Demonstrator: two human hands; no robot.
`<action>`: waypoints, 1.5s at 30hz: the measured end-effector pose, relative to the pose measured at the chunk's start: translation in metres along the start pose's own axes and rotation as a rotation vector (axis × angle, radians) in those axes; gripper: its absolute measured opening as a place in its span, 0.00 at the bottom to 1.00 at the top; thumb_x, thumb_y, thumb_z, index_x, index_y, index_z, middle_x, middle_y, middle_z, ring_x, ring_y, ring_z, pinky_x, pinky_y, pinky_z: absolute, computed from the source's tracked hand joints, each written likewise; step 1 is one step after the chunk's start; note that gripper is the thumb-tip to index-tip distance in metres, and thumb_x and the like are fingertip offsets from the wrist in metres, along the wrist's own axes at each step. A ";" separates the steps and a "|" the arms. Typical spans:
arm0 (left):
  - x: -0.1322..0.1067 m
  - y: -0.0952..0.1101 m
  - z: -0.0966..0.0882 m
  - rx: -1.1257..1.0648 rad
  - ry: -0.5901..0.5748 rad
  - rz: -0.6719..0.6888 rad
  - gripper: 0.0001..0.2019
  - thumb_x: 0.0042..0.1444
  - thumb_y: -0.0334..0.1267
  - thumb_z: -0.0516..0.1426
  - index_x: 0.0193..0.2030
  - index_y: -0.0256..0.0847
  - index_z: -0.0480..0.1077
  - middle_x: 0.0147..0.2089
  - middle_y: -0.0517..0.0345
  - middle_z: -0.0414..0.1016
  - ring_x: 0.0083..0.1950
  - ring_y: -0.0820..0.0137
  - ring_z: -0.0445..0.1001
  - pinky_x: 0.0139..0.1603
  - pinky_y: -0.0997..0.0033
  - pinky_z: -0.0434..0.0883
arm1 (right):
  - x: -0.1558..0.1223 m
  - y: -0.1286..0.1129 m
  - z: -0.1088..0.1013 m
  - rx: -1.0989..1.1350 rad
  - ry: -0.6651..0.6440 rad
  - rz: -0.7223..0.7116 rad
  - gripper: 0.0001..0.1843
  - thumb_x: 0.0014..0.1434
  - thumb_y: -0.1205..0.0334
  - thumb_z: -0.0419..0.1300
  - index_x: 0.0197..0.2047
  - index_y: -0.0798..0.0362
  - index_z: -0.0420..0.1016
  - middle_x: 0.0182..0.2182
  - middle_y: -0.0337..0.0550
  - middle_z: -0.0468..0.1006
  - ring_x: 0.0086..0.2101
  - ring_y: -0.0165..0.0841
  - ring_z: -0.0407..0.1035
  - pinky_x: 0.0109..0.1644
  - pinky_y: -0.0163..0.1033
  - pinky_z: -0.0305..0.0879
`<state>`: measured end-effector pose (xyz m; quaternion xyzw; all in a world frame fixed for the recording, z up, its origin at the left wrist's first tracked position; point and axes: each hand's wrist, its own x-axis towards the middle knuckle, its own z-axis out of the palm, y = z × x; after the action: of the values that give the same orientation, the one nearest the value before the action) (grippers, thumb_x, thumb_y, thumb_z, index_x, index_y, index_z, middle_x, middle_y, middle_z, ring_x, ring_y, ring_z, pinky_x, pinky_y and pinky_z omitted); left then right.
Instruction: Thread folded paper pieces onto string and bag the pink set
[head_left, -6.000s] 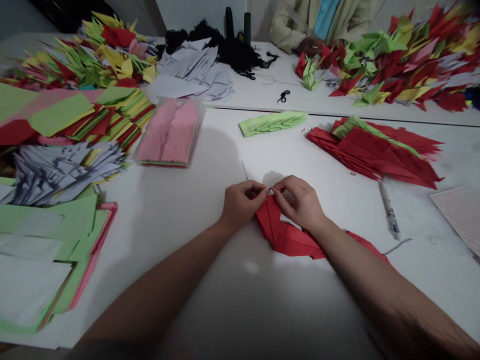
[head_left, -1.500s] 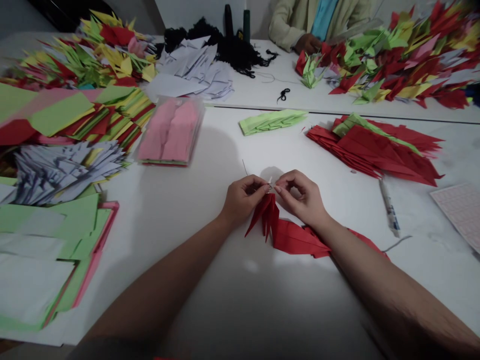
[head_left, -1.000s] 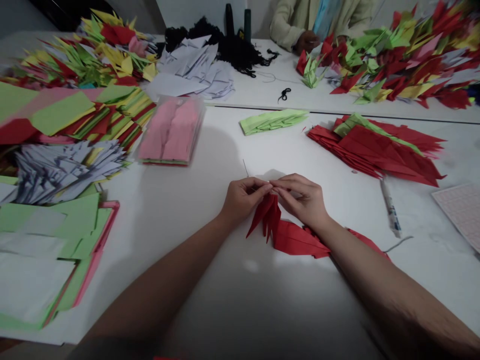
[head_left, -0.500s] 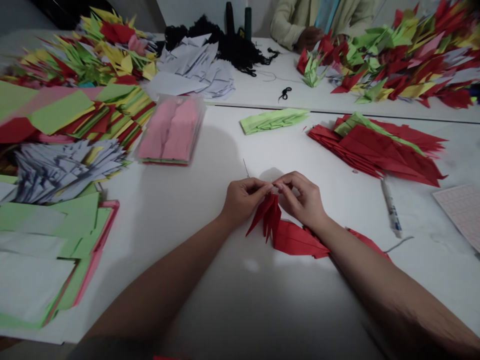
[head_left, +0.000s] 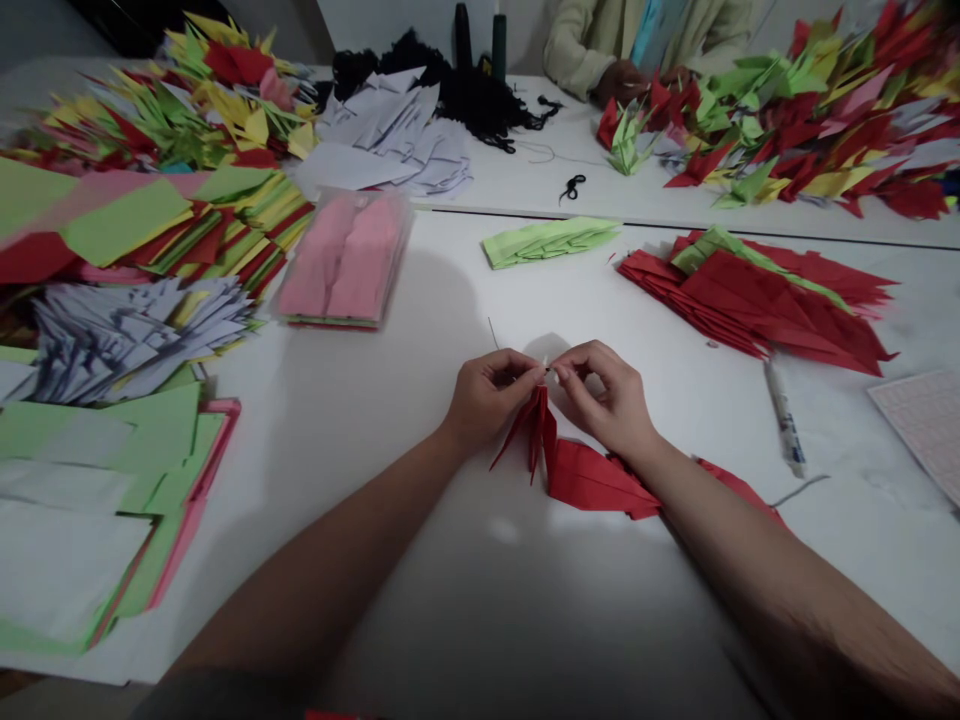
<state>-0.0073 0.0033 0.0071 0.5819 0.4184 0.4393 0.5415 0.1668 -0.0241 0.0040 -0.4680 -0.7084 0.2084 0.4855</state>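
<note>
Left hand [head_left: 491, 398] and right hand [head_left: 602, 398] easing slightly apart since last view. Fingertips [head_left: 559, 373] closed, pinching small white tip [head_left: 546, 361]. Red folded paper [head_left: 592, 484] lying below hands, mid-front of white table [head_left: 420, 560]. Close pinch keeping tip steady.

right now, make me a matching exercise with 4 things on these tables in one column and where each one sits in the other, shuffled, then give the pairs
Things:
1. black thread tangle
2. red folded paper
3. pen
4. pink paper pack

Places:
A. just below the left hand and right hand
B. far table, behind the white folded paper
C. near table, left of the hands
D. near table, right of the hands, below the red folded stack

Pairs: 1-B, 2-A, 3-D, 4-C
</note>
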 end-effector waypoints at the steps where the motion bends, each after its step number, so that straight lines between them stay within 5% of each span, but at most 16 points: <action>1: 0.000 0.000 0.000 0.004 0.006 -0.002 0.08 0.51 0.41 0.64 0.30 0.38 0.76 0.28 0.59 0.78 0.30 0.75 0.73 0.34 0.74 0.70 | 0.000 -0.001 -0.001 0.005 0.019 -0.013 0.03 0.63 0.64 0.58 0.38 0.50 0.73 0.32 0.41 0.73 0.32 0.32 0.67 0.36 0.40 0.66; 11: 0.000 -0.001 0.000 0.022 -0.007 0.006 0.08 0.51 0.41 0.64 0.31 0.38 0.76 0.29 0.58 0.78 0.31 0.73 0.73 0.35 0.73 0.71 | 0.000 -0.001 -0.001 0.002 0.023 -0.058 0.06 0.62 0.64 0.59 0.43 0.48 0.75 0.35 0.43 0.75 0.32 0.32 0.68 0.36 0.43 0.69; 45: -0.002 -0.003 0.002 0.016 0.000 0.000 0.07 0.52 0.40 0.64 0.33 0.38 0.78 0.33 0.55 0.82 0.35 0.70 0.80 0.40 0.71 0.76 | -0.001 0.000 -0.001 -0.059 0.019 -0.111 0.06 0.62 0.66 0.60 0.38 0.48 0.79 0.30 0.41 0.78 0.31 0.33 0.71 0.35 0.40 0.69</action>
<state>-0.0063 0.0009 0.0044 0.5864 0.4219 0.4358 0.5368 0.1675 -0.0245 0.0039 -0.4440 -0.7344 0.1558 0.4892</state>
